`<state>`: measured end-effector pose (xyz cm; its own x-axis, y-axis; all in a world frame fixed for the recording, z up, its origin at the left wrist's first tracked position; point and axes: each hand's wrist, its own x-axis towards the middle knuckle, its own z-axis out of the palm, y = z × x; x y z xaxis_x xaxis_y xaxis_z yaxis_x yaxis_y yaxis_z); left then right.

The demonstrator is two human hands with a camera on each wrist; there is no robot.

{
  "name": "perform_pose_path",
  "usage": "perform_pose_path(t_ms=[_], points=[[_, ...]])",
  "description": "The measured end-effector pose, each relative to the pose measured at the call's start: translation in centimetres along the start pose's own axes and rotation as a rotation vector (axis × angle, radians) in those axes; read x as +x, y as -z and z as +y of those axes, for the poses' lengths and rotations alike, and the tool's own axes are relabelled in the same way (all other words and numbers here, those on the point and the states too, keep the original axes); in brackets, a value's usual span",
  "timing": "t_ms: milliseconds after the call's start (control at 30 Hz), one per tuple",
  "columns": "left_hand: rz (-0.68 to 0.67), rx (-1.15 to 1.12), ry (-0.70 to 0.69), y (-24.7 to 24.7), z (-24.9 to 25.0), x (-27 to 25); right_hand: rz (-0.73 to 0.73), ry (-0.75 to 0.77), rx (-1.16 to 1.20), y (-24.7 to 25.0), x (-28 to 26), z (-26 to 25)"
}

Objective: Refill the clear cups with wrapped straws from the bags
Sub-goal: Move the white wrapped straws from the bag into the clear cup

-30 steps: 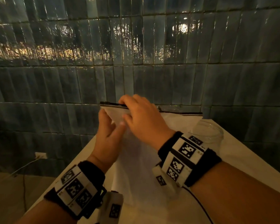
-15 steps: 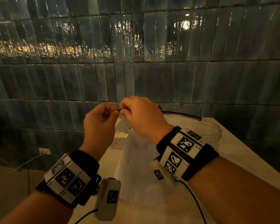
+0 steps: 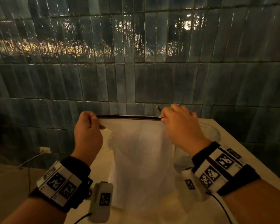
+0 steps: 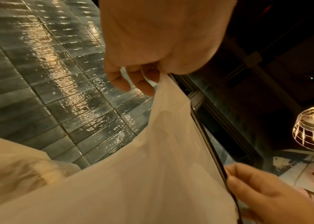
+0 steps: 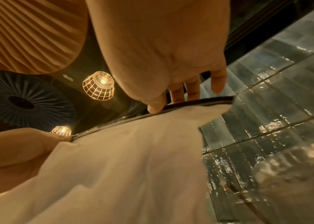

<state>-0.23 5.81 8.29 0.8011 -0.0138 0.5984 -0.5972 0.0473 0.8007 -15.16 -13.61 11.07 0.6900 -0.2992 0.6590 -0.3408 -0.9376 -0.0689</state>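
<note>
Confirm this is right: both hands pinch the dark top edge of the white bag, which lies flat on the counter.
Not quite. The left hand and right hand do pinch the dark top edge, but the white bag is held upright and hangs from that edge above the counter, as the head view shows.

The bag [image 3: 142, 159] hangs between the two grips, its top edge stretched from the left hand [image 3: 87, 131] to the right hand [image 3: 181, 130], above the desk [image 3: 242, 149]. A clear cup [image 3: 210, 133] stands on the desk just right of the right grip, behind the bag. The tiled wall [image 3: 136, 78] rises beyond both grips.
</note>
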Motion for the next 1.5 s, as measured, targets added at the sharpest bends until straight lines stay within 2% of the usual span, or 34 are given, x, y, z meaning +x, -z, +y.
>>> perform_pose_path(t_ms=[100,200,367,433,600,733,867,1000,1100,1167,1233,1300,1367,1500], points=[[0.049,-0.049,0.082,0.3,-0.5,0.1,-0.022,-0.065,0.016,0.0,-0.5,1.4],[0.043,-0.115,0.153,0.5,-0.9,-0.4,-0.008,-0.111,0.124,-0.1,-0.7,2.0],[-0.163,-0.42,0.292,0.5,-0.8,-1.9,0.023,-0.167,0.358,-0.3,-0.9,2.0],[-0.196,-0.42,0.283,0.5,-0.6,-2.0,0.027,-0.158,0.373,-0.2,-1.0,1.9],[-0.079,-0.26,0.204,0.5,-0.4,-1.6,0.053,-0.185,0.313,-0.1,-1.3,2.0],[-0.011,-0.287,0.199,0.5,-0.3,-1.5,0.11,-0.266,0.323,0.0,-1.4,2.2],[-0.132,-0.412,0.279,0.3,-0.1,-2.4,0.06,-0.329,0.72,0.0,-1.2,1.4],[-0.204,-0.482,0.546,0.4,-1.1,-2.9,0.035,-0.512,1.311,-0.1,-1.6,-0.3],[-0.512,-0.276,0.624,0.5,-1.9,-3.8,0.036,-0.633,1.625,-0.5,-2.1,-0.7],[-0.728,-0.187,0.621,0.3,-2.0,-4.7,0.012,-0.66,1.633,-1.3,-2.8,-1.2],[-0.807,-0.129,0.595,-0.2,-2.2,-5.4,-0.03,-0.637,1.582,-2.3,-3.6,-1.6],[-0.728,-0.08,0.597,-0.4,-2.4,-5.6,-0.1,-0.625,1.528,-3.2,-4.3,-1.8],[-0.646,-0.123,0.586,-0.3,-2.4,-5.6,-0.181,-0.618,1.423,-3.9,-5.0,-2.0],[-0.575,-0.22,0.509,-0.1,-1.8,-6.2,-0.277,-0.496,1.335,-4.8,-5.6,-2.2]])
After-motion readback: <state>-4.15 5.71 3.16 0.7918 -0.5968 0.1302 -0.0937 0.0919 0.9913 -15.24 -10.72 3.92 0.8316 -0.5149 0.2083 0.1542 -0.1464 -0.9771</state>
